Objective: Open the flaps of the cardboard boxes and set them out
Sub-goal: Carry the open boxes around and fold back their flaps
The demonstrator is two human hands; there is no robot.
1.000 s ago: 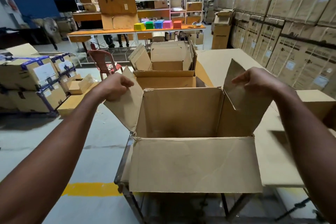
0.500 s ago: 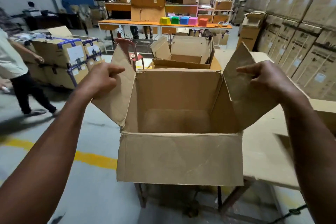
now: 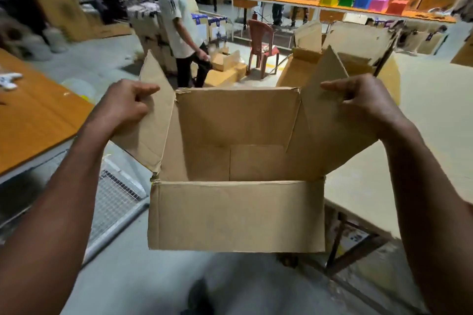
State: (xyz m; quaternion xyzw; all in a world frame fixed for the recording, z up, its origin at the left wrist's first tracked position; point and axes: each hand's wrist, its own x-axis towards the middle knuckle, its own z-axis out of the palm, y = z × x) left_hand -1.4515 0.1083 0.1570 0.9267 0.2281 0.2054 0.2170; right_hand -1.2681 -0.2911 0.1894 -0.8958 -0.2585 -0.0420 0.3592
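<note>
Two hands up: left hand (image 3: 122,105) pinching left flap (image 3: 151,120), right hand (image 3: 363,102) pinching right flap (image 3: 330,110) of open brown cardboard box (image 3: 235,215), up in air. Best kept level, flaps spread, then lowered onto tan tabletop (image 3: 435,100).

A plain brown corrugated cardboard box (image 3: 235,161) is upright, open and empty, its two side flaps raised and splayed outward. Its near flap hangs folded down over the front wall, and the bottom flaps lie closed.
</note>
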